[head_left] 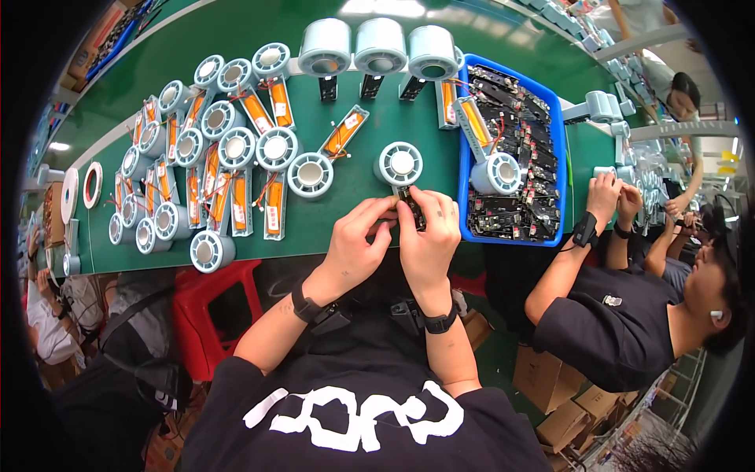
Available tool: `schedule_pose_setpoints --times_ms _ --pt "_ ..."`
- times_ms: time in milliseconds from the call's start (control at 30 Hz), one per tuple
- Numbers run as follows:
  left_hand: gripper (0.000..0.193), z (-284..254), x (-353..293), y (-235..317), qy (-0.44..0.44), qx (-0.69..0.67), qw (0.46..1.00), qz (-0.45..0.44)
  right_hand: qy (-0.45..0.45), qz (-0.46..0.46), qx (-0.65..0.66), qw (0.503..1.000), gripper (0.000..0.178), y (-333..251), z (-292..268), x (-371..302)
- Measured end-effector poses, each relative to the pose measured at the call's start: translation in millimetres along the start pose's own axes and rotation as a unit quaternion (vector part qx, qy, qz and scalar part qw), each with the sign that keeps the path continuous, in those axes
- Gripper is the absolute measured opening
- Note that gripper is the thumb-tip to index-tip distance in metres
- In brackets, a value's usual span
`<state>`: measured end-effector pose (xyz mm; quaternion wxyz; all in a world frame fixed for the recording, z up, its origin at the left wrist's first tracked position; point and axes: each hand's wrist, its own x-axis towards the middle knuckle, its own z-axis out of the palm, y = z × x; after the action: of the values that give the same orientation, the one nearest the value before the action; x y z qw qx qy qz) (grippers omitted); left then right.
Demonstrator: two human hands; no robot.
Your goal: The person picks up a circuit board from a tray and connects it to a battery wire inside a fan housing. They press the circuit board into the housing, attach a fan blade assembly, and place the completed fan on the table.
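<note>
Betw. L grip (355,242) & R grip (430,236): handle (405,192), lt-blue rnd head (401,163) beyond

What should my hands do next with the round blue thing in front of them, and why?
Perhaps press gently along the dark strip below the round blue thing: your left hand and right hand both meet there.

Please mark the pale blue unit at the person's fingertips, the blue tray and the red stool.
Pale blue unit (401,163): head view, middle of its round head.
Blue tray (563,157): head view, right-hand rim.
Red stool (193,311): head view, on its red plastic surface.
</note>
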<state>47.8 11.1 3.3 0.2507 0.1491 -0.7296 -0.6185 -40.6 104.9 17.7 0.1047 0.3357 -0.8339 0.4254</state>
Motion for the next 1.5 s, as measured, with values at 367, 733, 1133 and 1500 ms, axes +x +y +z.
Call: schedule_pose_setpoints --times_ms 367,733,1133,1500 --pt "0.035 0.4 4.5 0.4 0.026 -0.048 0.995 -0.083 -0.001 -0.032 0.003 0.999 0.034 8.1 8.3 -10.5" --pt "0.035 0.9 11.3 13.3 -0.011 -0.279 0.931 -0.236 -0.007 -0.013 0.109 0.994 0.054 -7.2 -2.1 -21.3" --pt "0.032 -3.6 17.8 38.2 -0.008 -0.232 0.953 -0.194 -0.100 -0.046 0.106 0.988 0.044 -6.9 -69.3 -21.0" --pt "0.040 6.5 8.6 20.2 -0.024 -0.298 0.942 -0.150 -0.118 -0.036 0.095 0.988 0.040 -20.0 -86.5 -22.4"
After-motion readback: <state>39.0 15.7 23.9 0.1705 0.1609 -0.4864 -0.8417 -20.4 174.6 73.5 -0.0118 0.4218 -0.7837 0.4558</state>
